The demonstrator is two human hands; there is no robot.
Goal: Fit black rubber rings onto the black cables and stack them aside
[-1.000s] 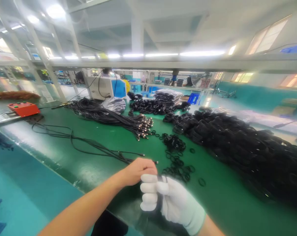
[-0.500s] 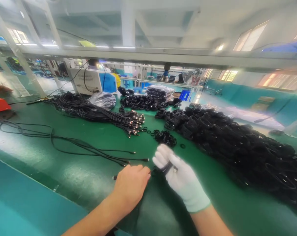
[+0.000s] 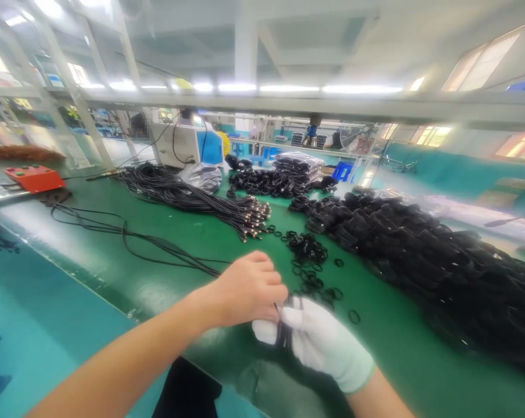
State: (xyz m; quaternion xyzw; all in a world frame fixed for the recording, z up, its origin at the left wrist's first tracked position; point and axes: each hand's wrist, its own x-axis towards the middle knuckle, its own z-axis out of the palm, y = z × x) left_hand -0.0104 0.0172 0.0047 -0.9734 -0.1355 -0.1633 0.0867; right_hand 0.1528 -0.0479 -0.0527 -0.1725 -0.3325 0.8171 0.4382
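Holding black cable (image 3: 285, 333) in right hand (image 3: 325, 342) with a closed grip, near the front edge of the bench (image 3: 147, 284); touching it with left hand (image 3: 249, 290), can't tell if pinching. Seeing room leftward, black pile (image 3: 414, 264) at right.

The left forearm (image 3: 127, 360), bare, slants up from the lower left towards the glove (image 3: 344, 354), its wrist (image 3: 203, 310) nearly in line with it. The left grip (image 3: 249, 287), also bare, lies back upward, just left of the glove and partly over its curled fingertips (image 3: 264, 331). Its own fingers (image 3: 275, 292) bend down close beside the glove's thumb (image 3: 292, 317); the left thumb is hidden. The right grip (image 3: 312, 337) is inside the glove, closed, with the fingers folded inward and the thumb pointing left, towards the bare fingers. Below the glove's pale green cuff (image 3: 363, 371), the bare right forearm (image 3: 379, 397) runs down to the lower edge of view.
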